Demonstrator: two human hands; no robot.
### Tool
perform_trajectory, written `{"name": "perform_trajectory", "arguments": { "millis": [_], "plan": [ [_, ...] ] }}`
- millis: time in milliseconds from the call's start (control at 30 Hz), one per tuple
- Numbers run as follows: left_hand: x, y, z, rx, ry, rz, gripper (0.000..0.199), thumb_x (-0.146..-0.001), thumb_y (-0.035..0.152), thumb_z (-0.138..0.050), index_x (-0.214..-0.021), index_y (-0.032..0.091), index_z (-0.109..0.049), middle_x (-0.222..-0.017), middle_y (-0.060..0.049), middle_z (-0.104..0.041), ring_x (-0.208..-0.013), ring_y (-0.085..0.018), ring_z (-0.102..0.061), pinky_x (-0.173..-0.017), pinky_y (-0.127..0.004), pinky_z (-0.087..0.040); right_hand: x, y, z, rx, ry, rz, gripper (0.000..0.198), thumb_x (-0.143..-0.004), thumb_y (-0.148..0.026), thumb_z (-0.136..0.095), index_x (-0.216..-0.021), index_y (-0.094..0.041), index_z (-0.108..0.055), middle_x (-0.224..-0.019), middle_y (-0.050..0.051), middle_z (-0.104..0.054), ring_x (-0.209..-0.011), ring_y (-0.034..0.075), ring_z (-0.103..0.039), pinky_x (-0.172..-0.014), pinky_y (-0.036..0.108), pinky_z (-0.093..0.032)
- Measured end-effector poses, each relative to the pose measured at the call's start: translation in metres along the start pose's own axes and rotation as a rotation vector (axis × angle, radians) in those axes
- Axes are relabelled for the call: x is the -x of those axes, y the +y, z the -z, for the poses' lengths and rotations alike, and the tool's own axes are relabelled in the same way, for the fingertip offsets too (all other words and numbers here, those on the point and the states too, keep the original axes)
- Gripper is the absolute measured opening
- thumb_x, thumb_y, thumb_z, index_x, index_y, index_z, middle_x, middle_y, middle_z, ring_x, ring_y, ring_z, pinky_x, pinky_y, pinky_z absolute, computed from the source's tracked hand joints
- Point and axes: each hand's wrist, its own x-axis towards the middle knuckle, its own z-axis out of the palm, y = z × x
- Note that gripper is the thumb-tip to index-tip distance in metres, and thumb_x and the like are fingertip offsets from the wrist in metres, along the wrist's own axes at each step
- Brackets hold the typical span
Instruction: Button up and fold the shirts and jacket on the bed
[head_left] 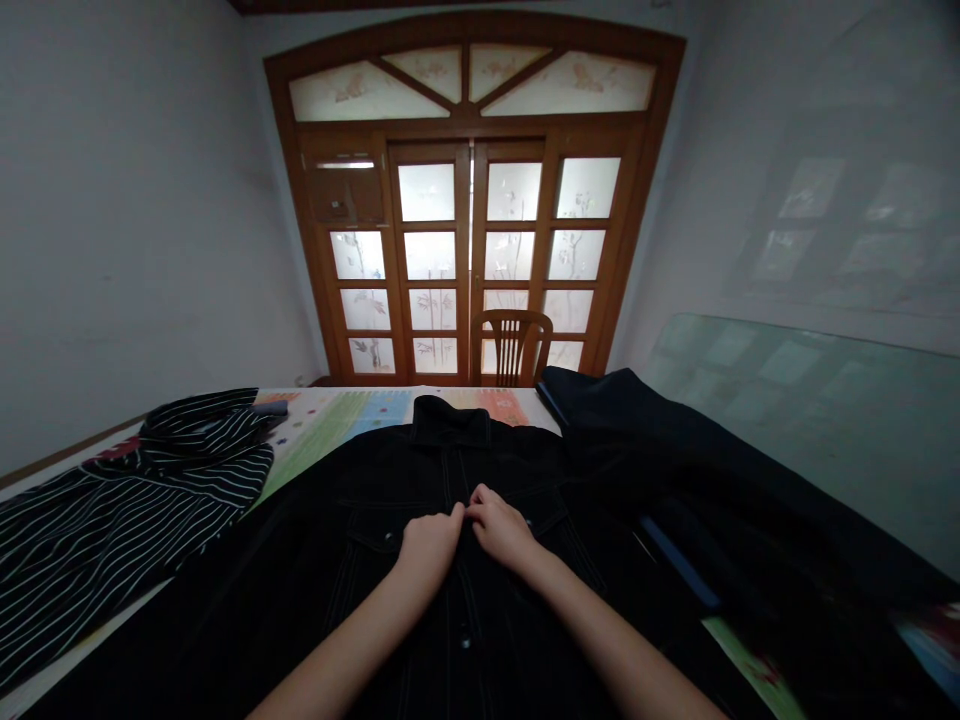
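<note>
A black jacket (517, 610) with pale stitching lies spread front side up, its collar (450, 425) at the far end. Both hands meet at its front placket, below the collar. My left hand (431, 540) is closed, thumb and fingers pinching the placket edge. My right hand (495, 522) pinches the same spot from the other side, fingertips touching the left ones. Whatever button sits between the fingertips is hidden. Lower on the placket a metal button (465, 640) shows, and a chest pocket flap (373, 530) has another.
A black-and-white striped garment (202, 480) lies at the left. Dark folded clothing (630, 410) is heaped at the right. Beneath is a colourful patterned tablecloth (322, 430). Beyond the table stand a wooden chair (512, 345) and glazed wooden doors (465, 260). A pale green panel (810, 420) leans at the right wall.
</note>
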Motion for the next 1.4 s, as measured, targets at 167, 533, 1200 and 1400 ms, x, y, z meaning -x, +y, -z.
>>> {"name": "perform_trajectory", "arguments": {
  "millis": [167,533,1200,1400],
  "plan": [
    [0.008,0.007,-0.001,-0.053,-0.06,-0.111,0.035,-0.075,0.002,-0.032,-0.105,0.007,-0.05,-0.078,-0.018,-0.062,-0.075,-0.026,-0.06,-0.06,-0.034,-0.045,0.0,0.001,0.002,0.007,0.008,0.0,0.031,-0.076,-0.011,-0.038,-0.091,-0.026,-0.061,-0.086,0.003,-0.049,-0.08,0.015,-0.044,-0.061,0.024,-0.036],
    [0.013,0.002,0.01,-0.064,-0.108,-0.201,0.034,-0.077,0.011,-0.031,-0.106,0.011,-0.05,-0.08,-0.016,-0.063,-0.074,-0.028,-0.06,-0.06,-0.039,-0.046,0.0,0.003,0.001,-0.01,0.003,-0.021,0.031,-0.077,-0.012,-0.038,-0.092,-0.027,-0.06,-0.085,0.002,-0.049,-0.08,0.014,-0.044,-0.062,0.023,-0.037],
    [-0.009,-0.03,0.008,0.244,-0.084,-0.023,0.033,-0.074,0.022,-0.03,-0.085,0.024,-0.061,-0.092,-0.006,-0.062,-0.086,-0.023,-0.056,-0.069,-0.035,-0.043,0.002,-0.004,-0.002,0.125,0.107,0.038,0.017,-0.078,-0.023,-0.043,-0.084,-0.02,-0.058,-0.089,0.004,-0.053,-0.084,0.018,-0.044,-0.059,0.024,-0.039],
    [0.001,-0.025,0.029,0.182,-0.03,0.011,0.031,-0.075,0.022,-0.028,-0.079,0.021,-0.058,-0.084,-0.007,-0.063,-0.078,-0.022,-0.058,-0.063,-0.032,-0.043,0.004,-0.004,0.001,0.06,0.175,-0.005,0.023,-0.084,-0.026,-0.033,-0.088,-0.021,-0.055,-0.084,0.001,-0.056,-0.081,0.014,-0.048,-0.064,0.021,-0.038]
  ]
}}
